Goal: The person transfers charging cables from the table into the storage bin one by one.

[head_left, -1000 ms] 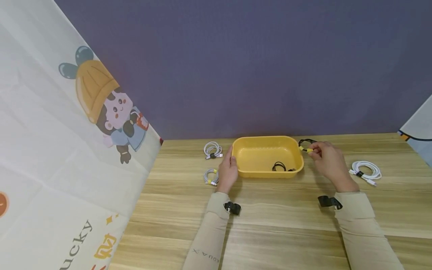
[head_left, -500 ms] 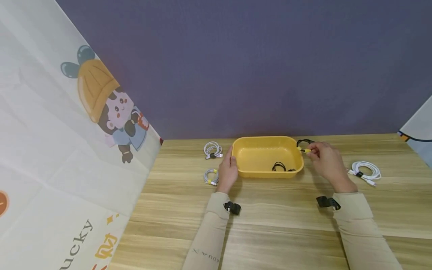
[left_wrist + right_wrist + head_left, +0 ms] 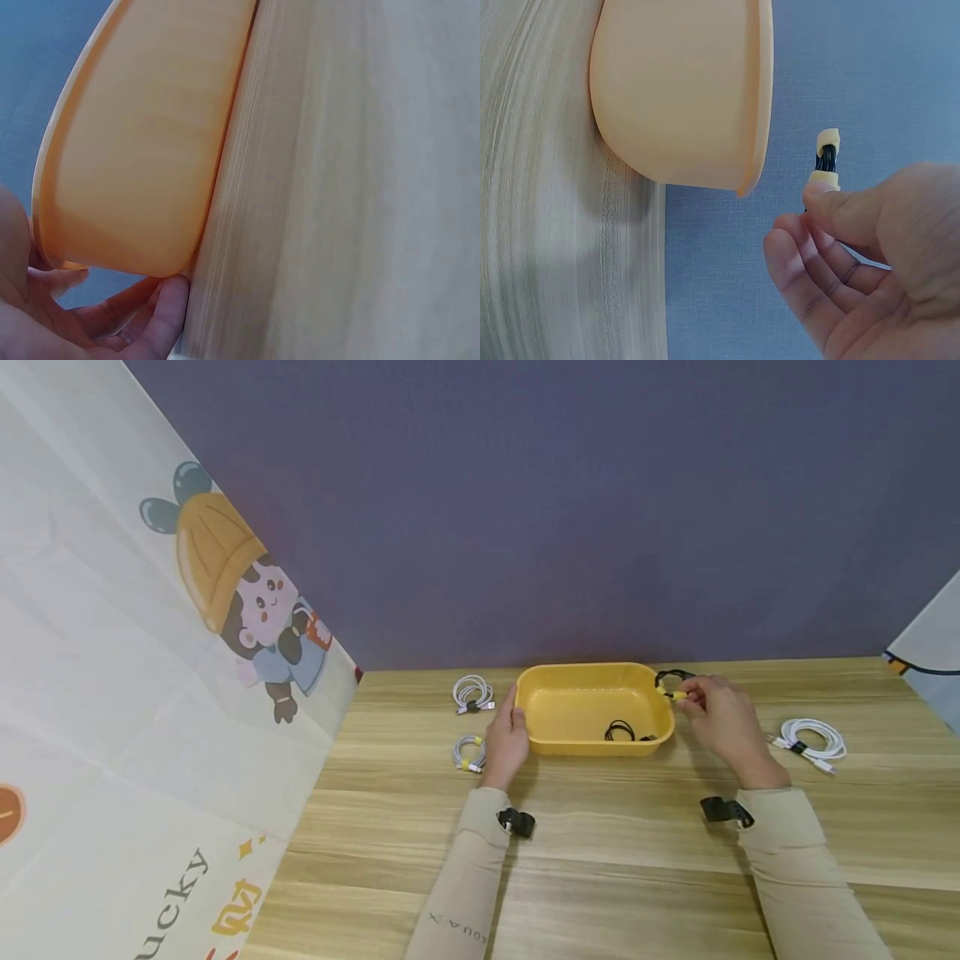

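Observation:
A shallow yellow plastic tray point(image 3: 585, 747) stands on the wooden table, a coiled thin black cable point(image 3: 619, 732) lying in its near right part. My left hand point(image 3: 506, 745) grips the tray's left end, thumb at the rim. In the left wrist view its fingers point(image 3: 169, 307) press low on the end wall. Between thumb and fingers, my right hand point(image 3: 723, 722) pinches a black cable bundle point(image 3: 667, 676) bound with yellow ties. The bundle hangs at the tray's right rim, overlapping it in the head view. The right wrist view shows a tie point(image 3: 823, 178) at the thumb tip.
Left of the tray lie a coiled white cable point(image 3: 471, 689) and a grey cable coil point(image 3: 463, 748) with yellow ties. A larger white cable coil point(image 3: 825, 732) sits right of my right hand. A dark blue partition point(image 3: 540, 510) rises behind the table.
My right hand has moved slightly left with the black cable bundle, bringing it from beside the tray to its right rim. My left hand and the tray have stayed in place.

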`<state>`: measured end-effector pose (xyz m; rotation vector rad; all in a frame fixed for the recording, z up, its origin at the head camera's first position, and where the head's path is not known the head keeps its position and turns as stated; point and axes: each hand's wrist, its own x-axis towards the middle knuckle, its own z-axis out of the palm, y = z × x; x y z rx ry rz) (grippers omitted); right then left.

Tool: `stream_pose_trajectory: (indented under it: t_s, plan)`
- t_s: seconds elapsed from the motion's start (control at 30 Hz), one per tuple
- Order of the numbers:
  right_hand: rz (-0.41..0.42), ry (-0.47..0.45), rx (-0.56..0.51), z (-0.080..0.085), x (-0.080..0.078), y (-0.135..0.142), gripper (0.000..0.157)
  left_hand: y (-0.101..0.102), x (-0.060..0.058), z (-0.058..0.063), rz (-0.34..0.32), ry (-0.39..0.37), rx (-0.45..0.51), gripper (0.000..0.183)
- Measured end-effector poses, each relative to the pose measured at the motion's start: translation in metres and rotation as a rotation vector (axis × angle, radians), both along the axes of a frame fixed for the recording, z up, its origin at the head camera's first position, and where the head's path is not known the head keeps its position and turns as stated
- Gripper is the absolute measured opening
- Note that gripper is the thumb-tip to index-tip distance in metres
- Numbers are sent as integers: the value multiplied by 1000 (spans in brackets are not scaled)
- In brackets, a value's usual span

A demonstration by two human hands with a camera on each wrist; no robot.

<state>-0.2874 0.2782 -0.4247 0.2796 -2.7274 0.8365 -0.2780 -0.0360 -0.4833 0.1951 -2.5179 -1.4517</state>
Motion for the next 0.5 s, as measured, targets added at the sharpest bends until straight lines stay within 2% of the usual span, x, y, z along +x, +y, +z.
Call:
stream_pose_trajectory:
  t_s: [0.23,0.5]
  plan:
    - [9,5,-12,0,1,-4,17,1,0,1,-1,3,-2,49]
    - [53,62,-24,-2,3,-10,15,1,0,0,-5,4,4,50]
